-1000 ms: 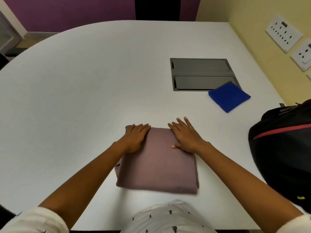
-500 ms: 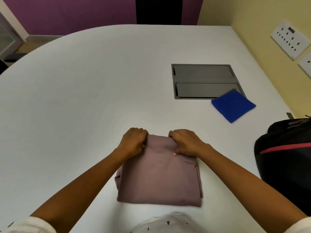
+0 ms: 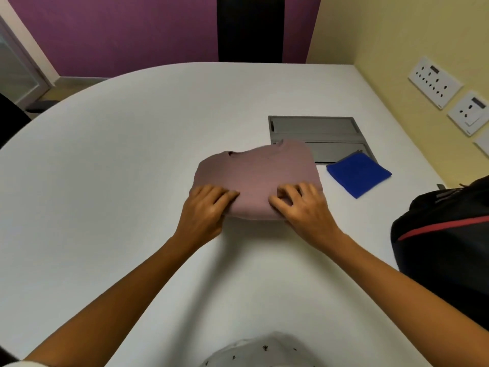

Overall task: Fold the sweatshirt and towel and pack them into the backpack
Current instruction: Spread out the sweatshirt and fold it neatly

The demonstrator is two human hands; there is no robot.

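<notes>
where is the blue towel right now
In the head view the blue towel lies folded on the white table, right of the sweatshirt, at the near right corner of the grey panel, beyond the backpack.

Sweatshirt [image 3: 255,176] moved forward; left hand [image 3: 205,207], right hand [image 3: 304,207] now grip near edge.

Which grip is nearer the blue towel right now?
Right. The right grip holds the near edge of the sweatshirt, with the blue towel lying apart to its right; the left grip holds that edge farther left.
</notes>
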